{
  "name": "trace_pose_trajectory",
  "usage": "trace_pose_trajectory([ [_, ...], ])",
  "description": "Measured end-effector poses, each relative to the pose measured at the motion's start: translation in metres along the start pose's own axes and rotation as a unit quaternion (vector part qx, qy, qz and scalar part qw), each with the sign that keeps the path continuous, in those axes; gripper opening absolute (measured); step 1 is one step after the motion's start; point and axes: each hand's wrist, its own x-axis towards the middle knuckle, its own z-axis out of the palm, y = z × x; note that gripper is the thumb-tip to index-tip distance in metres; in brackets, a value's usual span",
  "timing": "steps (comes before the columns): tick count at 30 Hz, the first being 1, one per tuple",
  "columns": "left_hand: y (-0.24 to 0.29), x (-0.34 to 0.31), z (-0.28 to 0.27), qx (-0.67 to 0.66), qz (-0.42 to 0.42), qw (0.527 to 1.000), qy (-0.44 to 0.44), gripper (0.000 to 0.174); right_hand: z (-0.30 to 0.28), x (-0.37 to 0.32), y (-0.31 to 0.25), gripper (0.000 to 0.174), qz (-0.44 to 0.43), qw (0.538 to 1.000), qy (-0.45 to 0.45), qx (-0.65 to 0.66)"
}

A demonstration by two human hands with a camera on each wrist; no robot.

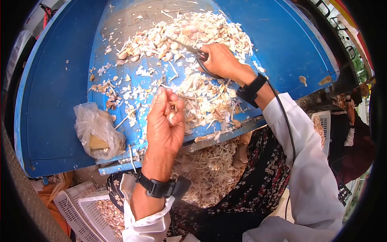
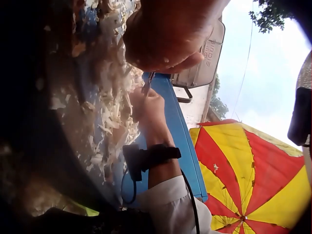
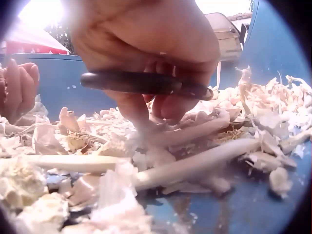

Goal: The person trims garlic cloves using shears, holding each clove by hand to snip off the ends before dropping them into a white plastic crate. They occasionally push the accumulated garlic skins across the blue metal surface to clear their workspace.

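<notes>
My left hand [image 1: 163, 121], palm up with curled fingers, holds garlic cloves [image 1: 172, 117] over the near part of the blue table [image 1: 48, 133]. My right hand [image 1: 223, 60] grips dark-handled scissors [image 1: 183, 44] at the near edge of a heap of garlic cloves [image 1: 161, 38]. In the right wrist view, the black scissor handle [image 3: 131, 83] crosses under the palm, and the fingertips reach down to dry skins and stalks. Loose garlic skins [image 1: 209, 97] lie between the hands. The left wrist view shows the back of the left hand [image 2: 170, 36]; its held cloves are hidden there.
A clear plastic bag [image 1: 98, 131] with a yellowish block inside sits at the table's left front. Raised blue sides flank the work surface. White baskets [image 1: 107, 211] with cloves stand below at left. A cable [image 1: 288, 125] runs along the right sleeve.
</notes>
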Motion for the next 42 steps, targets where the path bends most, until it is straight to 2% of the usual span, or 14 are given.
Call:
trace_pose_trajectory([
  [1, 0.002, -0.001, 0.003, 0.032, 0.000, 0.999, 0.014, 0.029, 0.006, -0.003, 0.000, 0.018, 0.034, 0.999, -0.006, -0.001],
  [3, 0.003, 0.000, 0.001, 0.063, -0.001, 0.998, 0.027, 0.027, 0.006, -0.002, 0.004, 0.017, 0.000, 1.000, -0.017, -0.007],
  [5, 0.003, 0.003, -0.009, 0.013, -0.064, 0.997, -0.042, 0.024, 0.002, -0.004, 0.005, 0.016, -0.034, 0.999, -0.026, -0.014],
  [11, -0.001, 0.002, 0.005, 0.173, -0.029, 0.984, -0.004, 0.028, -0.026, -0.013, -0.044, 0.017, -0.063, 0.981, -0.091, 0.158],
  [14, -0.002, 0.002, 0.002, 0.235, -0.018, 0.972, -0.024, 0.027, -0.038, -0.020, -0.071, 0.025, -0.176, 0.953, -0.130, 0.208],
  [17, -0.001, 0.001, -0.006, 0.176, -0.021, 0.980, -0.094, 0.026, -0.048, -0.024, -0.075, 0.023, -0.137, 0.937, -0.170, 0.271],
  [18, 0.002, 0.000, -0.006, 0.152, -0.030, 0.984, -0.087, 0.024, -0.037, -0.024, -0.066, 0.017, -0.077, 0.889, -0.161, 0.421],
  [20, 0.005, -0.002, -0.009, 0.094, -0.043, 0.991, -0.087, 0.021, -0.042, -0.013, -0.048, 0.018, -0.017, 0.906, -0.098, 0.410],
  [23, 0.005, -0.005, -0.009, 0.039, -0.045, 0.993, -0.102, 0.019, -0.034, 0.003, -0.017, 0.020, 0.084, 0.974, -0.023, 0.210],
  [25, 0.001, -0.008, -0.005, 0.059, -0.032, 0.993, -0.094, 0.018, -0.017, 0.009, -0.006, 0.024, 0.087, 0.980, -0.008, 0.179],
  [28, -0.002, -0.010, 0.001, 0.086, -0.014, 0.993, -0.080, 0.016, 0.009, 0.016, 0.002, 0.015, 0.002, 0.999, 0.013, 0.044],
  [33, 0.000, -0.006, -0.005, 0.106, 0.006, 0.992, -0.068, 0.016, 0.004, 0.017, 0.003, 0.012, 0.004, 0.998, -0.058, 0.008],
  [39, -0.001, -0.003, -0.003, 0.101, -0.006, 0.994, -0.039, 0.019, -0.013, 0.010, 0.011, 0.010, 0.073, 0.981, -0.079, 0.163],
  [42, -0.003, -0.002, -0.004, 0.125, -0.016, 0.991, -0.035, 0.022, -0.021, 0.006, 0.001, 0.024, 0.102, 0.882, -0.132, 0.441],
])
